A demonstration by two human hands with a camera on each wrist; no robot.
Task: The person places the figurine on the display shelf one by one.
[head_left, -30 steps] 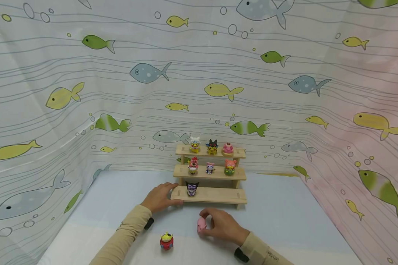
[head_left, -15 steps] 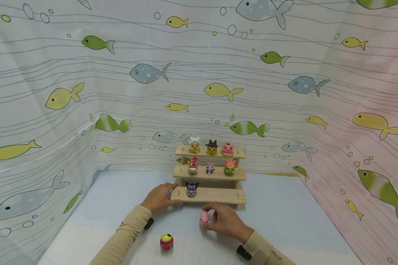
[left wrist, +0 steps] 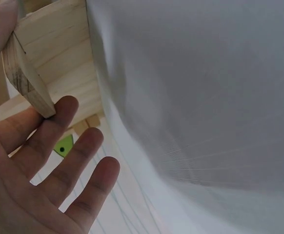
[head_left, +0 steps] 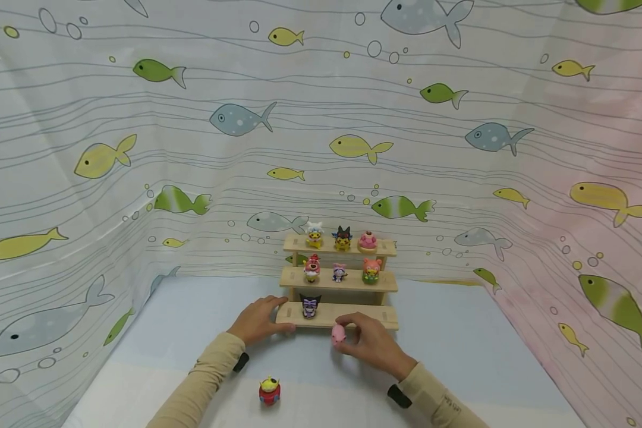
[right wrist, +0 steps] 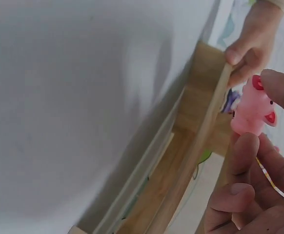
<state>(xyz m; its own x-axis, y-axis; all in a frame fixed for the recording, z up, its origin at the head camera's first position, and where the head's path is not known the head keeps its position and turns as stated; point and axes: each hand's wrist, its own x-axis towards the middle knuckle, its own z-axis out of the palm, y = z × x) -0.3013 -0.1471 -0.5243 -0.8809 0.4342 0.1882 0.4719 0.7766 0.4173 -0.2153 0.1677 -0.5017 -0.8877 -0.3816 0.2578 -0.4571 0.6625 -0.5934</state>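
Observation:
In the head view, my right hand (head_left: 373,345) pinches a small pink pig figurine (head_left: 338,334) between thumb and fingers, just in front of the lowest board. The right wrist view shows the red insides of the pig's ears (right wrist: 270,117). My left hand (head_left: 259,321) holds the left end of the three-tier wooden shelf (head_left: 353,311); in the left wrist view the board end (left wrist: 27,78) lies between thumb and fingers, the other fingers spread. A figurine with black pointed ears and a purple bow (head_left: 310,307) sits on the lowest board, left side.
Three figurines stand on the middle board, among them a green-and-pink one (head_left: 371,271). Three more are on the top board, including a pink one (head_left: 367,241). A red-and-yellow figurine (head_left: 270,392) stands on the white table near the front. Fish-printed curtains (head_left: 321,119) surround the table.
My right hand has carried the pink pig figurine forward and slightly right, up to the lowest board's front edge. The left hand has stayed at the shelf's left end.

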